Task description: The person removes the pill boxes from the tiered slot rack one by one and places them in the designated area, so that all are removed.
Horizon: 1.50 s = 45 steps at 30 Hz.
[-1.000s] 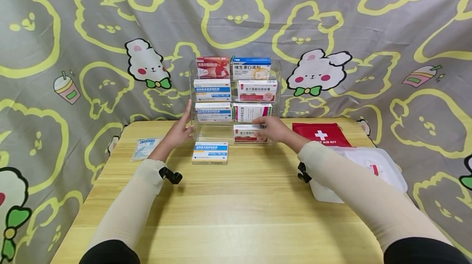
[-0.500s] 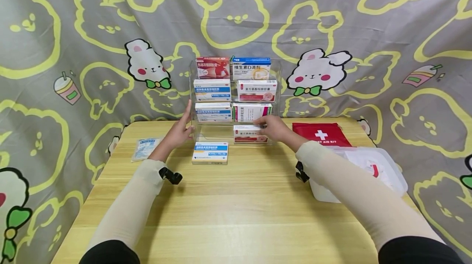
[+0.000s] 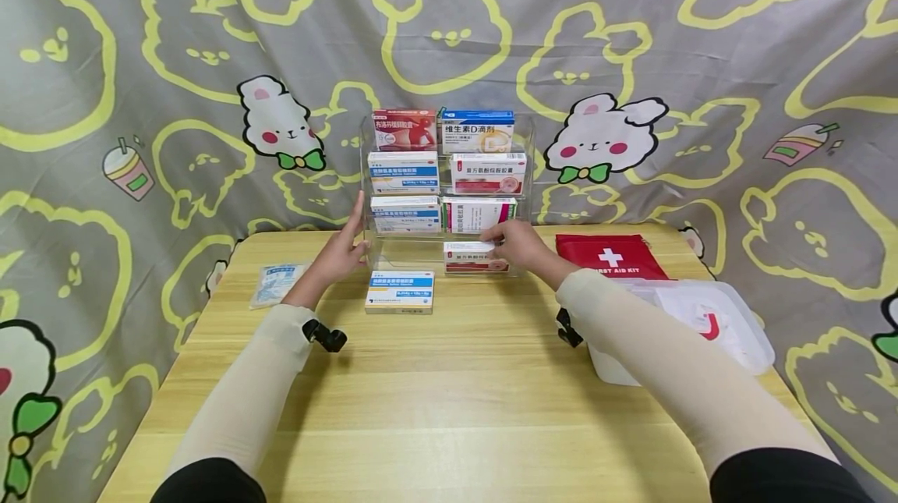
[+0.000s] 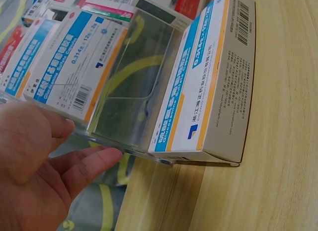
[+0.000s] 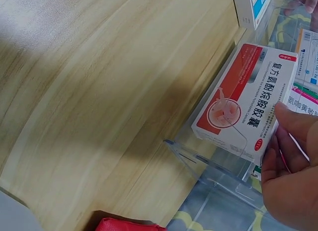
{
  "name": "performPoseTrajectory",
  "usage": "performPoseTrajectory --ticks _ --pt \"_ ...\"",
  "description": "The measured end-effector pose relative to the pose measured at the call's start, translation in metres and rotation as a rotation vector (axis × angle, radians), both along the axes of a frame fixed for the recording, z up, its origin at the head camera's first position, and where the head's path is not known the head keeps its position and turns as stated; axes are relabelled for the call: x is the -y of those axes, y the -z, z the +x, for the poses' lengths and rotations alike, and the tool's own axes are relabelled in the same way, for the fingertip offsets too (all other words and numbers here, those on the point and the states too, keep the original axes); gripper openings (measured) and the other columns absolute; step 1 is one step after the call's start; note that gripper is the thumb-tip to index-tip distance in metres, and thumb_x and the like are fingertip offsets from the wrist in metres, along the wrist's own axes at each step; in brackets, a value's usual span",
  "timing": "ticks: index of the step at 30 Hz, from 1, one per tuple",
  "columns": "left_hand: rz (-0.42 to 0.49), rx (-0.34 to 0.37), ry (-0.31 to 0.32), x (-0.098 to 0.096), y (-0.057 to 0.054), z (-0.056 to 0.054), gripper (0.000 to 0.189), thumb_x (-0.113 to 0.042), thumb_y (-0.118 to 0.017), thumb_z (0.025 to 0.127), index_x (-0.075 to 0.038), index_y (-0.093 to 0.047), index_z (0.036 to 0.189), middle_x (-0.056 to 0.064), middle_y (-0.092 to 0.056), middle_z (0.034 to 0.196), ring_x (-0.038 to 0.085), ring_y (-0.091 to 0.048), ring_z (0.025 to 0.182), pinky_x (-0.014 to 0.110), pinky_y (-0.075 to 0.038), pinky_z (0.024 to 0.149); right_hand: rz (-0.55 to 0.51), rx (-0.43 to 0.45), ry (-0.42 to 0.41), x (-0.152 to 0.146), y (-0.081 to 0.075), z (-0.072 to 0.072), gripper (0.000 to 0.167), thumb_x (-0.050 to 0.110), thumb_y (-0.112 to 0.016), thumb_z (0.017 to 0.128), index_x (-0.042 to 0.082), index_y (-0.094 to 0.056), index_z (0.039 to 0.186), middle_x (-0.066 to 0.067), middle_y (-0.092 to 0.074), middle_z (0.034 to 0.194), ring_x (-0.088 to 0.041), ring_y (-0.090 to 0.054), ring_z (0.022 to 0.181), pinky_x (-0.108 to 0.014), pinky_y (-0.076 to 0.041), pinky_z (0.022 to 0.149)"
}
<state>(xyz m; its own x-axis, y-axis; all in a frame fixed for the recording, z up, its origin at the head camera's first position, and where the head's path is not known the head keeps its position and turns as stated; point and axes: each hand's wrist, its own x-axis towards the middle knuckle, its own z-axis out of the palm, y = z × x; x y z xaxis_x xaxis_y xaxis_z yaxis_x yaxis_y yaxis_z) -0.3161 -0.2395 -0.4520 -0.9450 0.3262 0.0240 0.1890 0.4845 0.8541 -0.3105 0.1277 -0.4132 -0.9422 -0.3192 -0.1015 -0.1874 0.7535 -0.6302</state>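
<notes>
A clear tiered display rack (image 3: 408,252) stands on the table, with medicine boxes in two columns. My left hand (image 3: 340,255) is at the rack's left side, fingers extended, thumb tip (image 4: 107,155) right at the clear edge. At the bottom right tier, my right hand (image 3: 525,244) pinches a red-and-white medicine box (image 5: 243,102) by its upper edge, thumb in front and fingers behind. The box's lower part sits behind the tier's clear front lip. A blue-and-white medicine box (image 3: 400,290) lies on the table before the bottom left slot, which shows no box.
Higher tiers hold several boxes, including a red one (image 3: 404,131) and a blue-topped one (image 3: 479,132). A red first aid pouch (image 3: 610,255) and a translucent tub (image 3: 751,331) are at the right. A small packet (image 3: 275,285) lies left. A patterned curtain (image 3: 449,35) hangs behind.
The red-and-white box in my right hand has sunk slightly lower into the bottom right tier. My right forearm has shifted a little left. My left hand stays in place.
</notes>
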Motion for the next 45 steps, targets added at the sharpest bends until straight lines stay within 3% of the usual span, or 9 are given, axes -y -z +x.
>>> performPoseTrajectory --ticks 8,20,33,36,40,43,45 --pt "-0.011 -0.005 -0.004 -0.001 0.000 0.002 0.100 0.001 -0.042 0.109 -0.063 0.021 0.151 0.024 -0.002 0.170 0.043 -0.019 0.155 0.061 -0.056 0.092 0.032 -0.018 0.023 0.003 0.003 0.000 0.033 0.000 -0.075 0.092 0.007 -0.076 0.124 -0.011 -0.071 0.127 -0.026 -0.065 0.115 -0.041 -0.055 0.100" --pt "-0.022 -0.010 -0.001 -0.001 0.000 0.002 0.099 0.000 -0.043 0.109 -0.064 0.020 0.151 0.023 -0.003 0.170 0.044 -0.022 0.154 0.061 -0.056 0.092 0.045 -0.072 -0.007 0.003 0.002 0.002 0.029 0.001 -0.075 0.093 0.006 -0.077 0.122 -0.012 -0.073 0.125 -0.027 -0.067 0.113 -0.041 -0.056 0.098" --pt "-0.019 -0.006 -0.003 0.000 0.000 0.002 0.097 -0.001 -0.042 0.110 -0.062 0.020 0.152 0.021 -0.003 0.171 0.042 -0.022 0.154 0.060 -0.057 0.091 0.019 -0.105 -0.042 0.008 -0.017 0.005 0.033 0.002 -0.074 0.094 0.007 -0.075 0.127 -0.012 -0.073 0.124 -0.026 -0.068 0.111 -0.041 -0.057 0.095" --pt "-0.034 0.009 0.005 -0.005 -0.013 0.011 0.095 0.001 -0.041 0.109 -0.050 0.022 0.157 0.024 -0.002 0.170 0.045 -0.022 0.153 0.061 -0.056 0.093 0.025 -0.111 -0.039 0.009 -0.020 0.007 0.033 0.004 -0.075 0.094 0.008 -0.074 0.127 -0.012 -0.073 0.124 -0.024 -0.068 0.110 -0.040 -0.057 0.096" --pt "-0.041 0.020 0.006 -0.007 -0.017 0.014 0.093 0.001 -0.041 0.109 -0.046 0.023 0.158 0.024 -0.002 0.169 0.045 -0.022 0.153 0.061 -0.055 0.094 0.021 -0.106 -0.031 0.011 -0.025 0.012 0.034 0.004 -0.075 0.094 0.009 -0.074 0.128 -0.012 -0.074 0.123 -0.023 -0.068 0.107 -0.039 -0.057 0.094" --pt "-0.033 0.002 0.003 -0.002 -0.003 0.004 0.096 -0.001 -0.042 0.110 -0.057 0.022 0.154 0.021 -0.002 0.170 0.042 -0.022 0.154 0.060 -0.056 0.092 0.016 -0.106 -0.028 0.012 -0.030 0.017 0.033 0.005 -0.074 0.095 0.008 -0.074 0.128 -0.012 -0.074 0.122 -0.022 -0.067 0.104 -0.038 -0.057 0.092" --pt "-0.034 -0.016 0.005 -0.001 0.000 0.002 0.098 -0.001 -0.043 0.109 -0.060 0.022 0.153 0.021 -0.003 0.171 0.041 -0.022 0.154 0.059 -0.057 0.090 0.024 -0.118 -0.033 0.012 -0.033 0.020 0.033 0.005 -0.073 0.096 0.008 -0.074 0.128 -0.012 -0.073 0.123 -0.022 -0.067 0.103 -0.038 -0.058 0.091"
